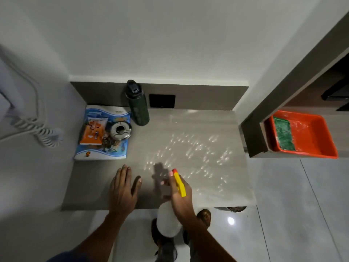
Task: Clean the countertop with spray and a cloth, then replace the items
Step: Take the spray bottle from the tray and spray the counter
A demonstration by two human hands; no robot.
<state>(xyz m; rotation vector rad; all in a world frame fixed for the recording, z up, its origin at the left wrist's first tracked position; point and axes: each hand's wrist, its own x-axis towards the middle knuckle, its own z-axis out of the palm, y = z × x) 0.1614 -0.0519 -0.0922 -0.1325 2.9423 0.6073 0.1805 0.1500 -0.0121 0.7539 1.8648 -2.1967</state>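
Note:
My right hand (182,195) grips a spray bottle (168,220) with a white body and a yellow trigger head tipped orange, its nozzle aimed over the grey countertop (170,129). Bright droplets speckle the counter's middle and right. My left hand (122,188) lies flat and open on the counter near its front edge, holding nothing. A green cloth (284,134) lies in an orange tray (311,148) on a lower shelf to the right. At the back left of the counter sit a blue booklet (103,148), an orange packet (92,132), a round metal ashtray (120,130) and a dark green bottle (138,104).
A black wall plate (162,101) is set in the backsplash behind the bottle. A coiled white cord (40,132) hangs on the left wall. A brown cabinet edge (253,133) borders the counter's right side. Glossy floor tiles and my feet show below.

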